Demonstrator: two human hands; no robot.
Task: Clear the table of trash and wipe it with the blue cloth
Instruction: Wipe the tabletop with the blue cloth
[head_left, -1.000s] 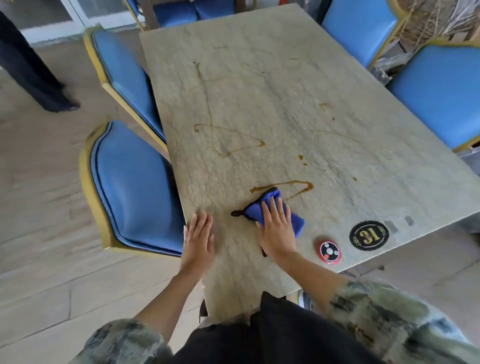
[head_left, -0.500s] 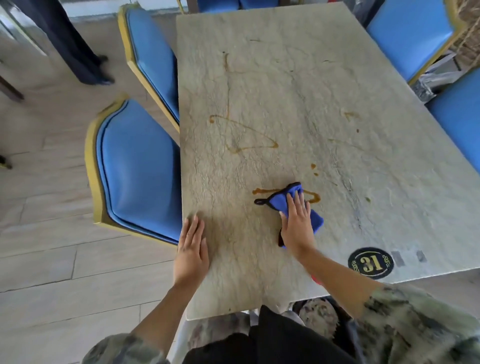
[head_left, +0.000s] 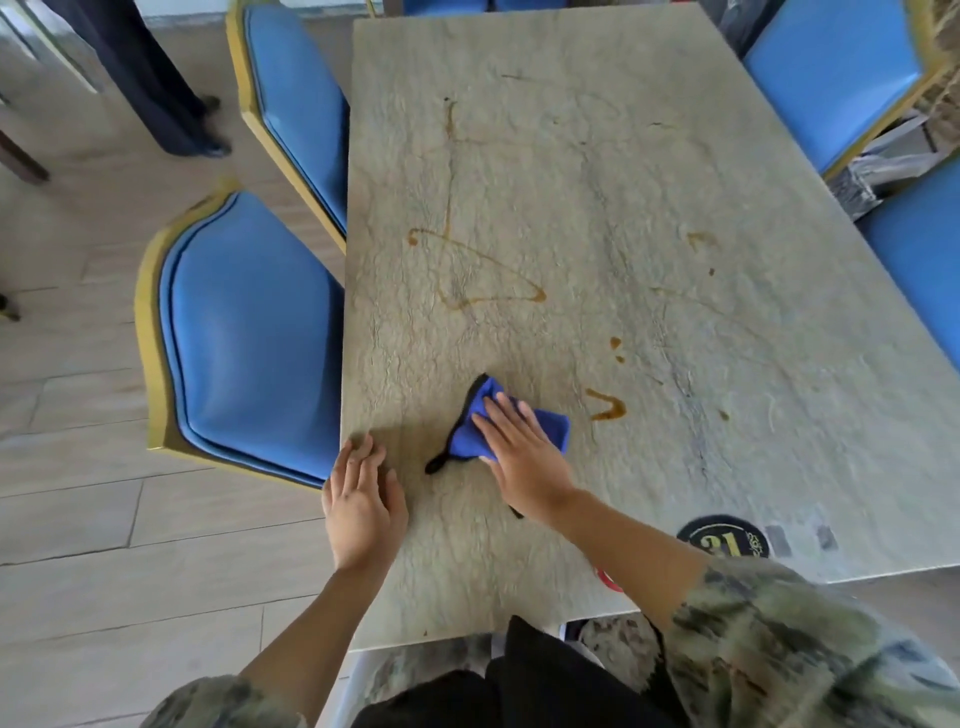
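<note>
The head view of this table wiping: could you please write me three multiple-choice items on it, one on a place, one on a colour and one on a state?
1. Where does the left hand rest?
A. On the table's left edge
B. On a chair seat
C. On the cloth

2. What colour are the chair seats?
A. Red
B. Blue
C. Green

3. How does the right hand meet the blue cloth?
A. It lifts it off the table
B. It does not touch it
C. It presses it flat with straight fingers

Answers: 1 A, the palm lies on the table by its left edge. 2 B, every seat around the table is blue. 3 C, the fingers lie stretched over the cloth, which sits on the tabletop left of a brown streak.
</note>
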